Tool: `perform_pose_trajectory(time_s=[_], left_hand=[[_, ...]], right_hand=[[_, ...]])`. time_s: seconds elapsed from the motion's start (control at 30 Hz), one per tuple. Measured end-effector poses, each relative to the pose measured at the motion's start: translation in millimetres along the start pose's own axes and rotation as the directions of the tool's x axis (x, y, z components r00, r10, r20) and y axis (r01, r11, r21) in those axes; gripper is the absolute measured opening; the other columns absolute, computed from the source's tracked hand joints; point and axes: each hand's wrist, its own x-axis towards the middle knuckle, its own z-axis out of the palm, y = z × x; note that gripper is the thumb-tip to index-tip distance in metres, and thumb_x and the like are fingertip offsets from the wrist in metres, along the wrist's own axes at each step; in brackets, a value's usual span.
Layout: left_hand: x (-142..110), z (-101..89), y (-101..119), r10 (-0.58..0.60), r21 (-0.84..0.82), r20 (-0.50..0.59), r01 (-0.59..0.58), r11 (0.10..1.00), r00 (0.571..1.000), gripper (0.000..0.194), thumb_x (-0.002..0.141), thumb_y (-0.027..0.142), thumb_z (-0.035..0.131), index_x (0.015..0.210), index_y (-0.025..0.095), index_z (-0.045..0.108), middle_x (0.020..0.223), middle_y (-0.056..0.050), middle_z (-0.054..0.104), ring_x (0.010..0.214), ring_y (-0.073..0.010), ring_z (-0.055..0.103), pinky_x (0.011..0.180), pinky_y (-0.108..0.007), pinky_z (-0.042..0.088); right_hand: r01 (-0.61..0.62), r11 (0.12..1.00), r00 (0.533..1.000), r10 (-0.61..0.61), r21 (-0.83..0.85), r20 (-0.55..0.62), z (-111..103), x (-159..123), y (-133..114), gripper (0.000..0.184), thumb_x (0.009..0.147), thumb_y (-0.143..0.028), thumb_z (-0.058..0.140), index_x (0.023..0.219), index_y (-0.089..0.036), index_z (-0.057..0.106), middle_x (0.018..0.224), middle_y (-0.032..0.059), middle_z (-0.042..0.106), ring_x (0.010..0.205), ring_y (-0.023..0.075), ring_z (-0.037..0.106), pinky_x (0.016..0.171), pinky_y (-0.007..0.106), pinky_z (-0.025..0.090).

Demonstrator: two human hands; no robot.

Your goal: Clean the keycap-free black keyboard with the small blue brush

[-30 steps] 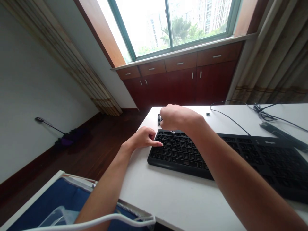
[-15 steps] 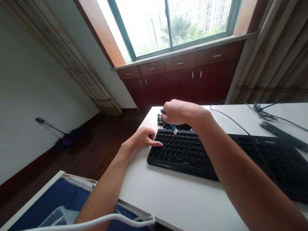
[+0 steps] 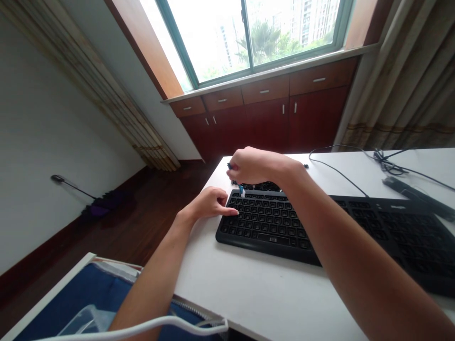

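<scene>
A black keyboard with its keycaps off lies across the white table. My left hand grips its left end, thumb laid over the keys' sockets and fingers curled by the side. Above the keyboard's far left part, my right hand is closed around a small blue brush. The brush's white bristles point down at the top row of sockets. Behind the keyboard, loose black keycaps lie in a heap, partly hidden by my right hand and forearm.
The keyboard's cable runs back to a coiled bundle on the right. A dark long strip, perhaps a wrist rest, lies behind the keyboard. At lower left stands a blue-lined container with a white frame. Cabinets stand under the window.
My right hand has moved left with the brush, bringing the bristles along the top row toward the keyboard's left corner. My left hand stays at the keyboard's left end.
</scene>
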Motion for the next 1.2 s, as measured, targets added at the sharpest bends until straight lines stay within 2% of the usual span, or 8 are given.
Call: perform_pose_trajectory(time_s=[0.07, 0.2, 0.4, 0.6, 0.8, 1.0, 1.2], left_hand=[[0, -0.4, 0, 0.011, 0.000, 0.003, -0.011, 1.000, 1.000, 0.059, 0.070, 0.061, 0.071, 0.052, 0.014, 0.040, 0.054, 0.003, 0.041, 0.054, -0.0074, 0.032, 0.053, -0.024, 0.026], [1, -0.9, 1, 0.018, -0.006, 0.008, -0.018, 1.000, 1.000, 0.059, 0.071, 0.061, 0.070, 0.052, 0.014, 0.039, 0.054, 0.004, 0.039, 0.055, -0.0071, 0.033, 0.054, -0.023, 0.026], [0, -0.9, 1, 0.021, 0.005, 0.008, -0.021, 1.000, 1.000, 0.060, 0.072, 0.062, 0.070, 0.052, 0.014, 0.039, 0.054, 0.004, 0.039, 0.056, -0.0070, 0.033, 0.055, -0.023, 0.026], [0, 0.0, -1, 0.028, 0.017, 0.007, -0.028, 0.999, 1.000, 0.060, 0.071, 0.062, 0.070, 0.053, 0.014, 0.038, 0.054, 0.004, 0.038, 0.055, -0.0068, 0.032, 0.054, -0.023, 0.024], [1, 1.2, -4, 0.009, 0.024, 0.007, -0.009, 1.000, 1.000, 0.059, 0.070, 0.062, 0.071, 0.053, 0.014, 0.039, 0.055, 0.003, 0.042, 0.055, -0.0072, 0.033, 0.053, -0.023, 0.025], [1, 0.7, -5, 0.031, 0.024, 0.017, -0.032, 0.999, 0.999, 0.058, 0.072, 0.061, 0.070, 0.053, 0.014, 0.040, 0.055, 0.002, 0.043, 0.056, -0.0076, 0.034, 0.053, -0.024, 0.025], [3, 2.1, -7, 0.025, -0.019, 0.004, -0.025, 1.000, 1.000, 0.059, 0.073, 0.062, 0.068, 0.053, 0.014, 0.040, 0.054, 0.003, 0.040, 0.055, -0.0073, 0.032, 0.053, -0.023, 0.024]], right_hand=[[-0.094, 0.995, 0.995, 0.095, -0.027, 0.024, -6, -5, 1, 0.030, 0.085, -0.038, 0.053, 0.099, -0.020, 0.073, 0.091, 0.0096, 0.072, 0.060, 0.0156, 0.060, 0.049, 0.026, 0.038], [-0.229, 0.971, 0.963, 0.237, -0.072, 0.130, -15, -16, 6, 0.018, 0.078, -0.031, 0.061, 0.082, -0.019, 0.074, 0.081, 0.0079, 0.072, 0.056, 0.0179, 0.061, 0.050, 0.029, 0.041], [-0.259, 0.965, 0.938, 0.261, -0.040, 0.229, -17, -18, 12, 0.011, 0.071, -0.022, 0.063, 0.071, -0.017, 0.073, 0.074, 0.0056, 0.072, 0.054, 0.0174, 0.061, 0.051, 0.030, 0.044], [-0.241, 0.970, 0.937, 0.240, -0.028, 0.253, -15, -17, 8, 0.012, 0.071, -0.023, 0.062, 0.072, -0.018, 0.073, 0.074, 0.0051, 0.072, 0.055, 0.0172, 0.061, 0.052, 0.030, 0.044], [-0.142, 0.989, 0.970, 0.145, -0.030, 0.192, -8, -11, 5, 0.013, 0.073, -0.028, 0.065, 0.079, -0.020, 0.072, 0.077, 0.0059, 0.071, 0.057, 0.0190, 0.062, 0.051, 0.031, 0.042], [-0.123, 0.992, 0.982, 0.122, -0.002, 0.146, -12, -14, -4, 0.017, 0.080, -0.031, 0.061, 0.082, -0.018, 0.071, 0.078, 0.0082, 0.071, 0.055, 0.0166, 0.060, 0.050, 0.028, 0.039], [-0.011, 1.000, 0.999, 0.010, -0.020, -0.042, -21, -32, -18, 0.027, 0.089, -0.037, 0.051, 0.082, -0.018, 0.069, 0.072, 0.0061, 0.068, 0.048, 0.0101, 0.048, 0.046, 0.026, 0.030]])
